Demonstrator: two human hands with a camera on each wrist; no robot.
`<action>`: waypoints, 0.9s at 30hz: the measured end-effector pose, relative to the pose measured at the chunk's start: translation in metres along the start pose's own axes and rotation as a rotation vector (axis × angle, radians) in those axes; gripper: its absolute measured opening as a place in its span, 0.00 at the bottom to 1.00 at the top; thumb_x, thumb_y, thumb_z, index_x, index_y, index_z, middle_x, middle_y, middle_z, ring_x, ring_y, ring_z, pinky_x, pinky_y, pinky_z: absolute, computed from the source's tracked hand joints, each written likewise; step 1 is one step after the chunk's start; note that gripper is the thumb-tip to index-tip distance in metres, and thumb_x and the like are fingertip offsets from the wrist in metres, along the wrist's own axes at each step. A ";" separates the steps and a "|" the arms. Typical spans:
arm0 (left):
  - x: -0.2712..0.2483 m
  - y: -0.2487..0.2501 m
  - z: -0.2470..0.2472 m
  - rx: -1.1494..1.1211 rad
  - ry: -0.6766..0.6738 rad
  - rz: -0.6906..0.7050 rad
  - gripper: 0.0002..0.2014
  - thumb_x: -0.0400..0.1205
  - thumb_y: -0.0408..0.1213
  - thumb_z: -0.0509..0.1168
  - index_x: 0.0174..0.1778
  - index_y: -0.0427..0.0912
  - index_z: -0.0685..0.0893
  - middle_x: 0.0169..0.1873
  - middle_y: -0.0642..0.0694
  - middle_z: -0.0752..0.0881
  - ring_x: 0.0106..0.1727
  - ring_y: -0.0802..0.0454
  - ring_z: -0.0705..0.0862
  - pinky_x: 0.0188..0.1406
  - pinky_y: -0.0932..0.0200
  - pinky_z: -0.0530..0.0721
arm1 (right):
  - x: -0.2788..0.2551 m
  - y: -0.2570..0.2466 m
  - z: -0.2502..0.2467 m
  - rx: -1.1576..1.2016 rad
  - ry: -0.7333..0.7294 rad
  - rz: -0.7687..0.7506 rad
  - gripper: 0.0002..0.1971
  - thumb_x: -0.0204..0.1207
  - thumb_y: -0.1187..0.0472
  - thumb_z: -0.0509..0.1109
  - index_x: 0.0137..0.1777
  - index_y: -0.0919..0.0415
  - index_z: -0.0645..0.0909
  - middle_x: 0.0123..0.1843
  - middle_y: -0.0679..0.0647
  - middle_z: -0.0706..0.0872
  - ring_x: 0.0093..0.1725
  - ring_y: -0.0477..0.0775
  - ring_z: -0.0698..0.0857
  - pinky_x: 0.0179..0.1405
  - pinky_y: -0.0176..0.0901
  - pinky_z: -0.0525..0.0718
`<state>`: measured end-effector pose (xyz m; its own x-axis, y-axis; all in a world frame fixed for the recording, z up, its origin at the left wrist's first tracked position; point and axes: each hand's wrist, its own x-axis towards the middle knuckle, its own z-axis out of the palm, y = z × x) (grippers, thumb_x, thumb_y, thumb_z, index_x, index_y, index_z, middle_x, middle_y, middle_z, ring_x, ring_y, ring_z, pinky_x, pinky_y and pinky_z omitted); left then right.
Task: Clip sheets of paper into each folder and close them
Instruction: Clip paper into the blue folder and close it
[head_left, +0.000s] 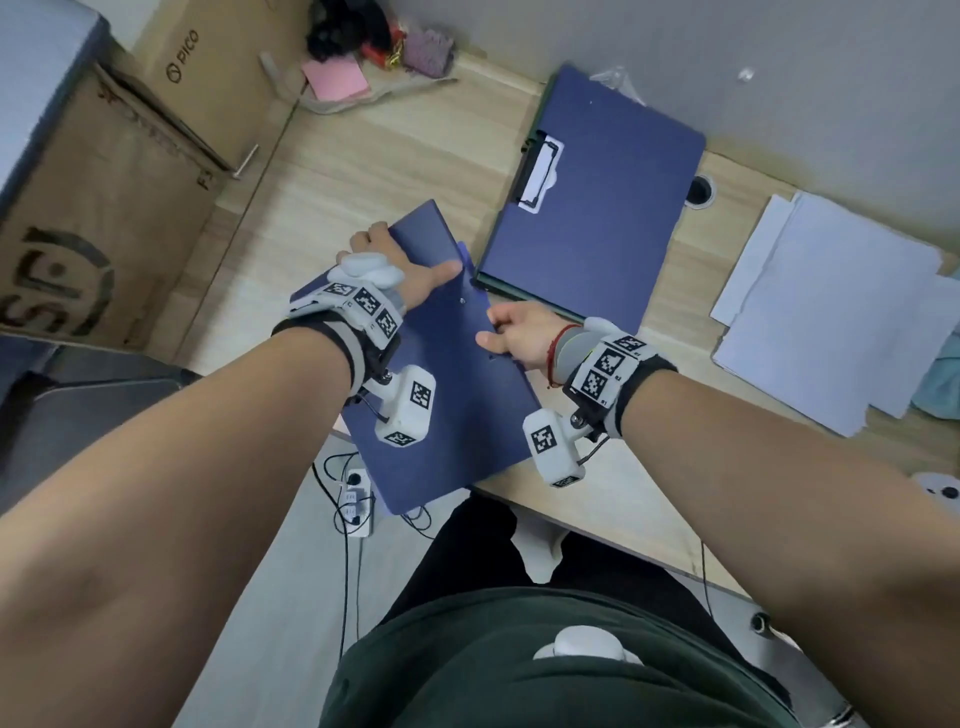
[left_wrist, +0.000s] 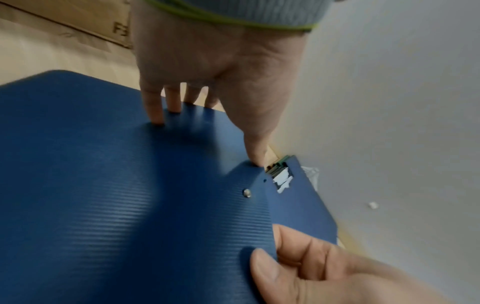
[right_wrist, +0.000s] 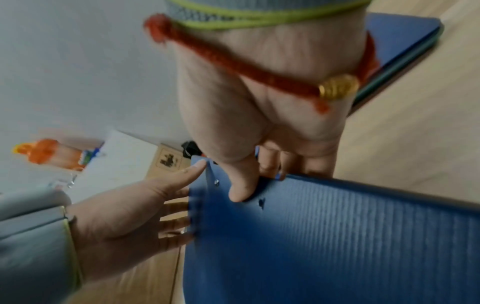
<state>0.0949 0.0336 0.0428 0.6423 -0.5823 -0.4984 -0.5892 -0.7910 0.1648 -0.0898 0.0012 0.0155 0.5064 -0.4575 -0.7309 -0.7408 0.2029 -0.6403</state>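
I hold a closed blue folder (head_left: 447, 374) with both hands, tilted over the desk's front edge. My left hand (head_left: 395, 260) grips its far left edge, thumb stretched along the cover (left_wrist: 255, 152) toward a rivet (left_wrist: 247, 193). My right hand (head_left: 511, 332) pinches the right edge, thumb on top (right_wrist: 241, 185) and fingers underneath. A second blue folder (head_left: 597, 208) lies shut on a stack behind, its clip (head_left: 540, 171) holding a white slip. Loose white sheets of paper (head_left: 831, 312) lie at the right of the desk.
Cardboard boxes (head_left: 104, 208) stand to the left of the wooden desk (head_left: 363, 171). Pink sticky notes (head_left: 335, 78) and clutter sit at the back. A cable hole (head_left: 701, 189) is beside the stack. A power strip (head_left: 358, 499) lies on the floor below.
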 end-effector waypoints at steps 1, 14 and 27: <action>-0.003 0.008 -0.008 -0.008 0.027 0.011 0.54 0.65 0.76 0.67 0.79 0.44 0.64 0.74 0.41 0.70 0.71 0.34 0.74 0.66 0.39 0.76 | -0.003 -0.004 -0.006 0.034 -0.003 -0.014 0.11 0.79 0.59 0.71 0.37 0.56 0.74 0.31 0.52 0.75 0.32 0.53 0.71 0.31 0.39 0.71; -0.104 0.205 -0.106 -0.023 0.225 0.413 0.42 0.65 0.77 0.66 0.59 0.42 0.79 0.52 0.41 0.84 0.53 0.39 0.83 0.45 0.49 0.76 | -0.122 0.012 -0.132 0.451 0.180 -0.251 0.07 0.81 0.65 0.69 0.55 0.62 0.75 0.48 0.61 0.76 0.49 0.57 0.78 0.43 0.45 0.76; -0.193 0.316 -0.010 -0.165 0.037 0.447 0.59 0.56 0.79 0.67 0.73 0.39 0.62 0.56 0.39 0.79 0.53 0.39 0.82 0.48 0.53 0.78 | -0.212 0.090 -0.206 0.376 0.716 -0.344 0.14 0.82 0.65 0.66 0.37 0.53 0.69 0.34 0.57 0.77 0.33 0.50 0.69 0.35 0.40 0.70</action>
<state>-0.2101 -0.1059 0.1996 0.3625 -0.8761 -0.3177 -0.7276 -0.4791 0.4909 -0.3542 -0.0620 0.1613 0.1832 -0.9533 -0.2401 -0.3397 0.1678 -0.9255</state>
